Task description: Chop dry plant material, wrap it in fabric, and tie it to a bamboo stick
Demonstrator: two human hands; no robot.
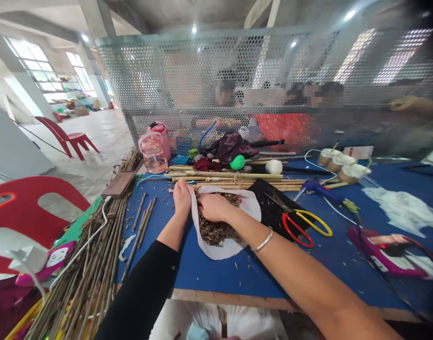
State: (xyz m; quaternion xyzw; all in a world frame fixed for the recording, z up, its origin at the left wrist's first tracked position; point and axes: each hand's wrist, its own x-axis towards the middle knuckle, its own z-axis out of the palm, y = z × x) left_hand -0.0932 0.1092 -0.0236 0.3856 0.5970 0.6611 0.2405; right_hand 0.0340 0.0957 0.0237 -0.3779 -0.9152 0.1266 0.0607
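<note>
White cloth [221, 252], thin and soft, lies on the blue desk [219, 278] in front of the person, rounded like a shallow pouch with a smooth, folded rim. It is filled with dry plant bits [214, 234], brown, flaky and brittle-looking, some flecked paler. The left hand [182, 196], below a black knitted-looking sleeve, is closed at the pouch's left edge, fingers bunched around the rim. The right hand [214, 208] reaches into the pouch, palm down and fingers bent among the bits; its fingertips are hidden, so I cannot tell whether it grips anything. A smooth, rounded silver bangle [263, 241] circles that wrist.

Just right of the pouch, scissors [297, 226] with dark metal blades and looped red and yellow handles lie partly over matte black fabric [260, 192]. Behind it, straight, pale canes [230, 175] run side by side, with a glossy green ball [237, 163] and a fuzzy white ball [274, 166] beyond. At the left, long, rough brown stems [92, 264] form a thick bundle. Filmy white plastic [396, 208] lies crumpled at the right. Perforated metal panelling [188, 71] stands across the back, its holes small and round.
</note>
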